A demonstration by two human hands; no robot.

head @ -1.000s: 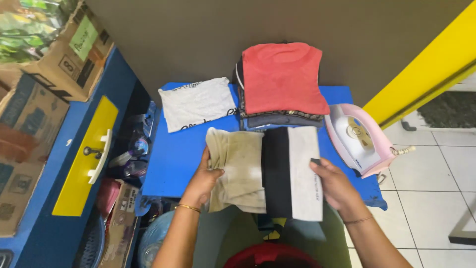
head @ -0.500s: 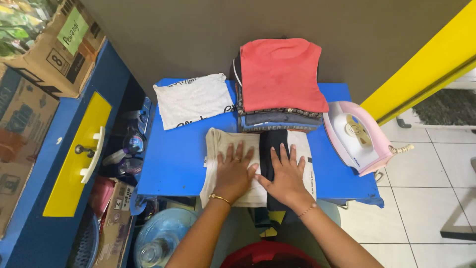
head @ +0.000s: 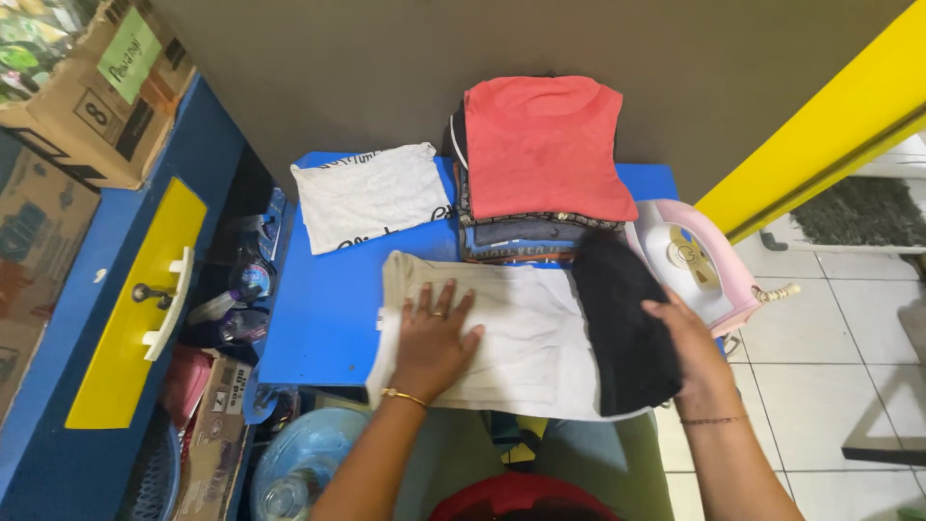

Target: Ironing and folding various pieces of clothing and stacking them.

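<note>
left hand point(head: 434, 333) pressed flat, fingers spread, on cream garment point(head: 502, 338) lying across front of blue table point(head: 328, 309), grasping nothing. right hand point(head: 690, 342) curled around edge of black section point(head: 622, 323) at garment's right end. behind: stack of folded clothes point(head: 540, 164) with red shirt on top, white shirt point(head: 367, 193) to its left, pink iron point(head: 690, 260) just right.

So it's a small blue table point(head: 328, 309) pushed up against the far wall. On the far left sits a folded white shirt point(head: 368, 193), on the far right a stack of folded clothes point(head: 540, 154) with a red one on top. Along the near edge lies a cream and black garment point(head: 526, 338), and a pink and white iron point(head: 690, 260) sits at the right end.
</note>
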